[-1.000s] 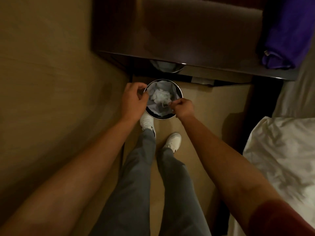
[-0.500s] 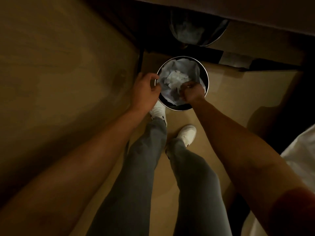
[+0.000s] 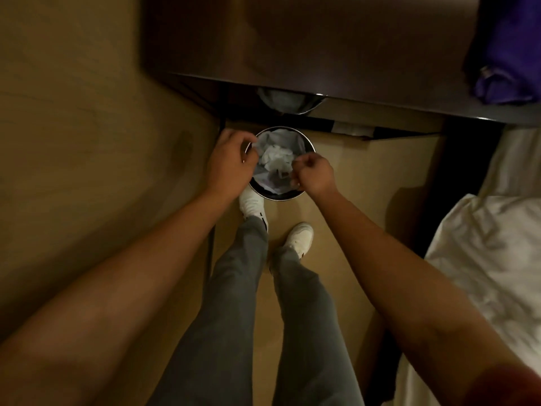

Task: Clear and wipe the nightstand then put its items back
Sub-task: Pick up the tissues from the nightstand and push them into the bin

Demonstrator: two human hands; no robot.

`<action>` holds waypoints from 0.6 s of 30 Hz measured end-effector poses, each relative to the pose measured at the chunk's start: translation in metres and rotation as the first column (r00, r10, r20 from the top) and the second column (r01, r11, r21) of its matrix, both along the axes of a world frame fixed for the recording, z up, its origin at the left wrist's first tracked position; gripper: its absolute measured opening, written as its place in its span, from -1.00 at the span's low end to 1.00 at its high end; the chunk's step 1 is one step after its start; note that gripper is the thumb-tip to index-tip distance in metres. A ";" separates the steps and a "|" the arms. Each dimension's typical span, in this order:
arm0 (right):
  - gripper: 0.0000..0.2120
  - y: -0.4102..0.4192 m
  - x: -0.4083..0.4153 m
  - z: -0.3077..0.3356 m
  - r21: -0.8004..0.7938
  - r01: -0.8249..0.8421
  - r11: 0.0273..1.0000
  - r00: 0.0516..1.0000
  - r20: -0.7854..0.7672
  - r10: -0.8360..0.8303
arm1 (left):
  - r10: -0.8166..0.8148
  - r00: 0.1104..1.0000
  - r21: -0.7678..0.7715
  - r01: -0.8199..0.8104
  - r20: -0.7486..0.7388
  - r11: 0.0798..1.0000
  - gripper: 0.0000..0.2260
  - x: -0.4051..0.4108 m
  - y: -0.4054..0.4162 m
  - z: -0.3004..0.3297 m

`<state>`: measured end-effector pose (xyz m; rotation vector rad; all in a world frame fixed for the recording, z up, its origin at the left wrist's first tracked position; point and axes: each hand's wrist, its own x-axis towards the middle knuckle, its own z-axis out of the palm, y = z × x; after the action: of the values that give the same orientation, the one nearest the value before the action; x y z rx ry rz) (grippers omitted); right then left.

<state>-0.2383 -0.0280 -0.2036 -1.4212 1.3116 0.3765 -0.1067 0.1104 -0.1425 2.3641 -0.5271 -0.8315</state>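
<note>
A small round waste bin stands on the floor in front of the dark nightstand. A pale plastic liner sits inside it, with crumpled white tissue on top. My left hand pinches the liner's edge at the bin's left rim. My right hand is closed in a fist on the liner's edge at the right rim. A purple cloth lies on the nightstand's right end.
A tan wall panel runs along the left. A bed with white sheets fills the right side. My legs and white shoes stand just behind the bin on the tan floor. The nightstand's glossy front reflects the bin.
The view tilted down, then back up to show the nightstand top again. Both hands stayed at the bin's rim; my right hand closed tighter and drew slightly outward to the right.
</note>
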 end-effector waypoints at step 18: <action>-0.83 -0.096 -0.002 0.230 -0.340 0.053 0.939 0.950 0.308 0.058 | -0.290 0.928 -0.165 0.332 0.235 0.929 -0.80 0.025 -0.097 0.152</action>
<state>-0.2403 -0.1235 0.0259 -1.6941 1.1467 -0.0878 -0.0815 0.0137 0.0096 2.2197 -1.0477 -0.6305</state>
